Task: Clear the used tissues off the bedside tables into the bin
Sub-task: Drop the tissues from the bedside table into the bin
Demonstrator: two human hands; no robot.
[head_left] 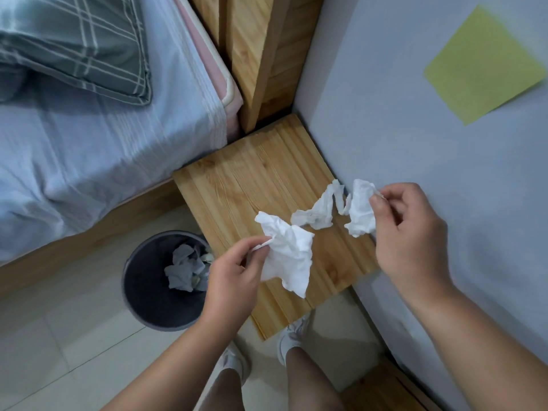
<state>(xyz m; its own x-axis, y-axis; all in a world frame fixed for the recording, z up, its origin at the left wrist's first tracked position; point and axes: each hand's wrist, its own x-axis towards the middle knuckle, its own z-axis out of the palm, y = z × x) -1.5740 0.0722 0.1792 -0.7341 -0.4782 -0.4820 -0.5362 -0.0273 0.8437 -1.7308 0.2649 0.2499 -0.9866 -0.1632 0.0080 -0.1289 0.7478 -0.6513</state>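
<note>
Fingertips of the left hand point(234, 274) pinch one corner of a crumpled tissue point(289, 253); its bulk hangs right of the fingers, over the near part of the wooden bedside table point(237, 185). Right hand point(412, 232) grips a second tissue point(360, 209) between thumb and forefinger at its right edge. A third tissue point(318, 210) lies on the table between them, ungripped. Bin point(142, 280) stands on the floor left of the table, tissues inside.
</note>
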